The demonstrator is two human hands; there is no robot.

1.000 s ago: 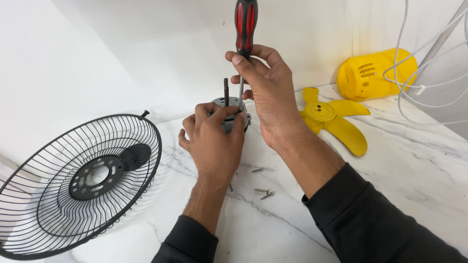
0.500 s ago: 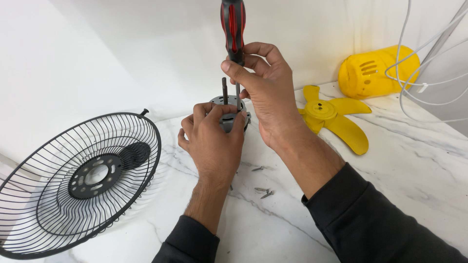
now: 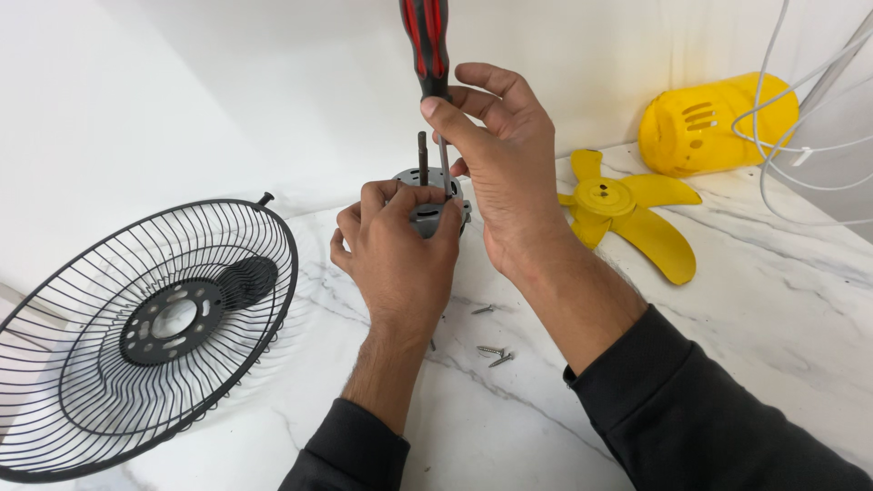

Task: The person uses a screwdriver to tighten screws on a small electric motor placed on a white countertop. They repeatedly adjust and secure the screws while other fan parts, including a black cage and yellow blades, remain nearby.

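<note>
Here, nearest to the camera: three loose screws (image 3: 491, 350) are lying on the marble table (image 3: 773, 300), just in front of both wrists.
Left hand: the left hand (image 3: 400, 250) is clenching around the grey fan motor (image 3: 435, 202) and keeping it upright on the table.
Right hand: the right hand (image 3: 500, 155) is pinching the red and black screwdriver (image 3: 429, 55) low on its handle; the blade is going down into the top of the motor, just beside the dark shaft (image 3: 422, 156).
Risk: I think the tip could be slipping out of the screw head if the tool is tilting, and it could then hit the left fingers. A wrist could also be pushing the loose screws off the table.
At the left: a black wire guard (image 3: 136, 332) is leaning near the left arm.
At the right: a yellow blade (image 3: 627, 214) is lying near the right forearm.
Far: a yellow housing (image 3: 709, 123) and white cables (image 3: 800, 150) are resting by the wall, well apart from the work.
</note>
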